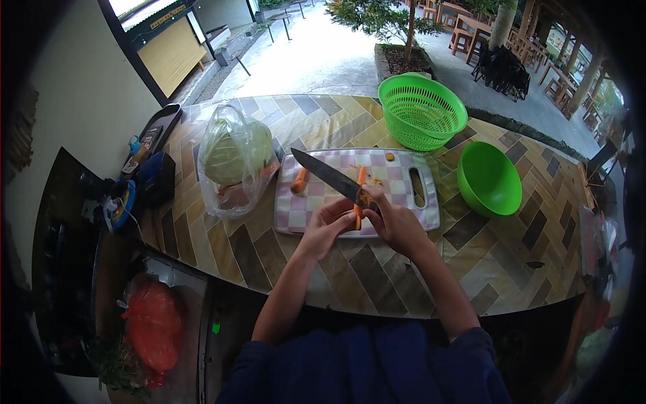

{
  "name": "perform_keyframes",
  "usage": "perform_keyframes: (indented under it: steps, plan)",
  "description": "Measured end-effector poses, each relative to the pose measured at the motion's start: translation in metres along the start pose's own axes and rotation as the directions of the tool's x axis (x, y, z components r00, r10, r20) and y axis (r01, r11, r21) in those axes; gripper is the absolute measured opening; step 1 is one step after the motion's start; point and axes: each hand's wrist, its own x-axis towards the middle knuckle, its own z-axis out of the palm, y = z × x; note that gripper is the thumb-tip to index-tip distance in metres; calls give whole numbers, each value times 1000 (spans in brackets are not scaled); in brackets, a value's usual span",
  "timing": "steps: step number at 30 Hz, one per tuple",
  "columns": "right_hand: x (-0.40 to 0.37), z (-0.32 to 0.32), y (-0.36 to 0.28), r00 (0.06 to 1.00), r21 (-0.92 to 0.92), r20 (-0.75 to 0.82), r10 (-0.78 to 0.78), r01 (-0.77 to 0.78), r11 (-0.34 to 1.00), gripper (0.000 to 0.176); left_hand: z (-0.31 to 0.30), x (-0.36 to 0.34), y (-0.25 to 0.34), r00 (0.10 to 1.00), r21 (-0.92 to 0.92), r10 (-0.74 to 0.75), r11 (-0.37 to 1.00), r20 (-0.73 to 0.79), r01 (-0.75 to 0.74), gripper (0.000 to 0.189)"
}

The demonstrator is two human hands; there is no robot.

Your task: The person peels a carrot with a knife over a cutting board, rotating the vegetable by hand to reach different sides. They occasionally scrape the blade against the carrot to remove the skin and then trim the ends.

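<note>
- The left hand (328, 221) pinches a carrot (358, 215) between its fingers.
- The right hand (396, 225) grips a kitchen knife (326, 174), blade across the carrot.
- Beneath the fingers lies a checkered cutting board (336, 158); left of them, a bagged cabbage (235, 151).

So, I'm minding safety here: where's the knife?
In the head view, the knife is near the middle, held in the right hand above the cutting board, its blade crossing the carrot.

Red plastic bag (156, 323) near left, leafy greens (120, 363) beside it. Tree (380, 17) far, right of centre; wooden stools (461, 42) far right.
</note>
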Motion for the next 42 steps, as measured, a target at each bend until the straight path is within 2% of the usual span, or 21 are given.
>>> perform_keyframes:
  steps: [8, 11, 14, 17, 20, 23, 26, 29, 32, 35, 38, 41, 42]
  plan:
    - [2, -2, -3, 999, 43, -14, 36, -35, 998, 40, 0, 1, 0, 1000, -8, -4, 1000, -1, 4, 37]
    - [5, -6, -5, 992, 117, -19, 122, -119, 986, 39, 1, 0, 2, 999, -4, -14, 1000, 44, 14, 37]
    - [7, -7, 1, 987, 90, -15, 161, -159, 983, 40, 2, 1, 2, 999, -53, -28, 998, -18, 27, 38]
    - [8, -7, 2, 977, 138, -43, 210, -203, 969, 38, -2, 2, 2, 990, -107, -68, 993, -120, 55, 39]
    - [7, 6, 13, 983, 187, -144, 113, -85, 979, 37, -5, 3, 3, 986, -123, -61, 992, -156, 42, 38]
    - [5, 8, 17, 992, 134, 6, 125, -125, 983, 37, -8, 4, 2, 980, -108, -71, 993, -187, 52, 37]
    - [7, 0, 7, 989, 159, 30, 148, -151, 976, 36, -9, 4, 1, 980, -118, -61, 992, -191, 39, 37]
    - [8, -4, 3, 970, 168, 82, 231, -242, 956, 36, -10, 4, 1, 982, -128, -59, 991, -179, 37, 37]
    - [6, 0, 5, 982, 242, 1, 191, -186, 952, 38, -10, 5, 0, 979, -130, -61, 991, -194, 36, 37]
    - [5, -3, 7, 987, 210, 72, 144, -156, 965, 39, -10, 5, 1, 981, -142, -59, 989, -183, 33, 38]
    - [6, -6, 5, 983, 197, 72, 171, -182, 963, 43, -8, 5, 2, 982, -154, -65, 987, -178, 37, 38]
    - [4, -5, 5, 959, 205, 73, 274, -283, 937, 50, -9, 5, 1, 983, -157, -66, 987, -172, 39, 38]
    - [4, -5, 5, 967, 233, 59, 249, -256, 938, 51, -9, 5, 0, 983, -163, -67, 986, -169, 39, 39]
